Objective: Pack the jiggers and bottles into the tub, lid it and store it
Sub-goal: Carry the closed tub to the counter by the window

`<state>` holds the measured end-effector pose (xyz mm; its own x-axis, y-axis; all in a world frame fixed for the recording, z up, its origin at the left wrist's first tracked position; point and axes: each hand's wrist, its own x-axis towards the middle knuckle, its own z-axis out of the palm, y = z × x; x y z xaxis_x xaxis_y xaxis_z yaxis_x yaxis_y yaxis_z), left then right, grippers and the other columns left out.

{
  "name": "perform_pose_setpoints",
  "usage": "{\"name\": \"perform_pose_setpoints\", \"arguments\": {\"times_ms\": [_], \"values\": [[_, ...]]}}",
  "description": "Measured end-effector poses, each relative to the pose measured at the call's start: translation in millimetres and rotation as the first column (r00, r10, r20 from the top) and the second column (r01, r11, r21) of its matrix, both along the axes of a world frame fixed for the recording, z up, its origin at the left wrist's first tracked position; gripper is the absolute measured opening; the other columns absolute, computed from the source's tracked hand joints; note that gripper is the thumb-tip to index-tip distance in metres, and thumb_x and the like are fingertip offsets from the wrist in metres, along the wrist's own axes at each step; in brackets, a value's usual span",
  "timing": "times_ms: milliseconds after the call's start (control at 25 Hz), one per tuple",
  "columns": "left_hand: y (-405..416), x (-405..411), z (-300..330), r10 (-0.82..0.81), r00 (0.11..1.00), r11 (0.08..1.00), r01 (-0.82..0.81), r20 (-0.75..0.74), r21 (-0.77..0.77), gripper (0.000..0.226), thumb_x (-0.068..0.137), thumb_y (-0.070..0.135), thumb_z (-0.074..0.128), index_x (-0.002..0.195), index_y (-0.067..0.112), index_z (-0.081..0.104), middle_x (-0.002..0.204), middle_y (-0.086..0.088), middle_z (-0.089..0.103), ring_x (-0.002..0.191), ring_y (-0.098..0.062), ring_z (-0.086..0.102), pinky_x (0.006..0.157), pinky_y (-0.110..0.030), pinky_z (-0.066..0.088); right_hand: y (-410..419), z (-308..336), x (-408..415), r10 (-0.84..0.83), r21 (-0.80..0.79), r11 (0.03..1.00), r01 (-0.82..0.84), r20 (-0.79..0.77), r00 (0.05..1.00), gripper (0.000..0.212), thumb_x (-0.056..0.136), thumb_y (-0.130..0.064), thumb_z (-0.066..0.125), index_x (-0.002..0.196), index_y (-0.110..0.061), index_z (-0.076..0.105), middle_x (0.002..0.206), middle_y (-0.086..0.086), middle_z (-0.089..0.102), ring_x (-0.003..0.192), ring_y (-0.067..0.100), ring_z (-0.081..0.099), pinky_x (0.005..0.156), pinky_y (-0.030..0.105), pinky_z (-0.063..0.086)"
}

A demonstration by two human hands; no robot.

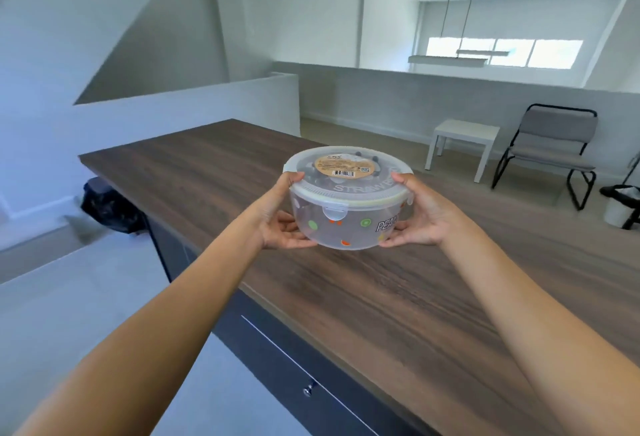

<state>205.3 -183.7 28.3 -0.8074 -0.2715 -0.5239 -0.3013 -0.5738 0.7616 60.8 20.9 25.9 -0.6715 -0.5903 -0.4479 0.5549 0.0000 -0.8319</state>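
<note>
head view: the tub [349, 219] is held over the tabletop [398, 297], lid [346, 167] on, near frame centre. left hand [282, 224] at its 9 o'clock, right hand [417, 219] at 3 o'clock, fingers curled under the base, thumbs on the rim. likely risk: smooth plastic slipping, or a lid clip not latched and popping. dark shapes show through the lid, presumably bottles; jiggers cannot be made out.

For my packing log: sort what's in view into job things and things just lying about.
Job: tub, lid clipped on, held by left hand and right hand above the counter.
Lying about: white side table, folding chair, black bag on the floor.
</note>
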Motion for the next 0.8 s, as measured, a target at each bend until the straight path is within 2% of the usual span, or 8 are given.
{"name": "perform_pose_setpoints", "arguments": {"times_ms": [160, 240, 320, 400, 520, 560, 680, 800], "values": [[-49.9, 94.0, 11.0, 0.172, 0.985, 0.985, -0.172, 0.009, -0.005, 0.083, 0.053, 0.045, 0.081, 0.105, -0.01, 0.047, 0.113, -0.021, 0.06, 0.099, -0.035, 0.064, 0.079, -0.051, 0.057, -80.7, 6.6, 56.6, 0.184, 0.0, 0.983, -0.184, 0.013, 0.983, 0.072, 0.063, -0.038, 0.074, 0.123, -0.029, 0.036, 0.118, 0.024, 0.043, 0.105, 0.045, 0.051, 0.074, 0.063, 0.043], [-71.7, 149.8, 14.2, 0.291, 0.957, 0.956, -0.291, 0.003, -0.018, 0.083, 0.052, 0.043, 0.082, 0.107, -0.009, 0.049, 0.112, -0.021, 0.06, 0.098, -0.036, 0.064, 0.077, -0.051, 0.057, -121.5, 11.2, 97.9, 0.265, -0.014, 0.964, -0.265, 0.018, 0.964, 0.066, 0.067, -0.039, 0.073, 0.121, -0.029, 0.037, 0.119, 0.024, 0.043, 0.104, 0.045, 0.051, 0.072, 0.063, 0.044], [-86.9, 205.3, 16.1, 0.396, 0.918, 0.918, -0.395, 0.002, -0.044, 0.086, 0.051, 0.042, 0.081, 0.114, -0.007, 0.048, 0.11, -0.019, 0.061, 0.095, -0.036, 0.064, 0.068, -0.051, 0.059, -157.4, 13.5, 142.1, 0.348, -0.035, 0.937, -0.347, 0.034, 0.937, 0.066, 0.066, -0.038, 0.075, 0.12, -0.027, 0.039, 0.117, 0.023, 0.046, 0.102, 0.044, 0.052, 0.068, 0.061, 0.047], [-97.8, 261.7, 16.8, 0.481, 0.877, 0.875, -0.481, -0.016, -0.052, 0.086, 0.053, 0.043, 0.079, 0.117, -0.006, 0.048, 0.106, -0.017, 0.061, 0.092, -0.034, 0.065, 0.063, -0.049, 0.059, -188.8, 13.4, 186.9, 0.424, -0.057, 0.905, -0.421, 0.054, 0.904, 0.082, 0.056, -0.036, 0.081, 0.126, -0.022, 0.04, 0.117, 0.022, 0.048, 0.101, 0.042, 0.054, 0.064, 0.058, 0.05], [-111.8, 353.3, 18.9, 0.622, 0.783, 0.782, -0.622, -0.031, -0.042, 0.09, 0.054, 0.043, 0.079, 0.121, -0.007, 0.045, 0.103, -0.015, 0.059, 0.089, -0.033, 0.065, 0.072, -0.05, 0.058, -234.9, 14.2, 262.3, 0.553, -0.072, 0.833, -0.549, 0.076, 0.83, 0.131, 0.037, -0.04, 0.087, 0.142, -0.004, 0.018, 0.133, 0.023, 0.043, 0.102, 0.04, 0.057, 0.063, 0.054, 0.053], [-115.0, 383.6, 19.9, 0.664, 0.747, 0.746, -0.665, -0.031, -0.041, 0.091, 0.054, 0.043, 0.079, 0.122, -0.008, 0.044, 0.103, -0.015, 0.058, 0.088, -0.033, 0.065, 0.075, -0.051, 0.057, -249.5, 15.2, 288.1, 0.6, -0.083, 0.8, -0.594, 0.088, 0.795, 0.137, 0.034, -0.042, 0.088, 0.143, -0.001, 0.015, 0.133, 0.026, 0.042, 0.101, 0.041, 0.058, 0.065, 0.054, 0.054], [-117.3, 462.9, 22.8, 0.761, 0.648, 0.647, -0.762, -0.04, -0.032, 0.091, 0.057, 0.044, 0.078, 0.123, -0.008, 0.044, 0.106, -0.015, 0.058, 0.09, -0.033, 0.064, 0.08, -0.052, 0.055, -288.8, 19.9, 358.4, 0.715, -0.124, 0.699, -0.704, 0.1, 0.692, 0.122, 0.033, -0.045, 0.088, 0.133, -0.007, 0.03, 0.111, 0.031, 0.051, 0.092, 0.042, 0.063, 0.065, 0.052, 0.056], [-110.6, 541.6, 23.7, 0.861, 0.507, 0.506, -0.862, -0.041, -0.015, 0.093, 0.054, 0.044, 0.079, 0.121, -0.009, 0.043, 0.115, -0.017, 0.058, 0.099, -0.034, 0.064, 0.089, -0.053, 0.052, -320.8, 23.7, 432.9, 0.82, -0.112, 0.572, -0.812, 0.113, 0.562, 0.119, 0.035, -0.042, 0.087, 0.134, -0.011, 0.029, 0.106, 0.029, 0.054, 0.089, 0.042, 0.062, 0.062, 0.051, 0.056]]}}
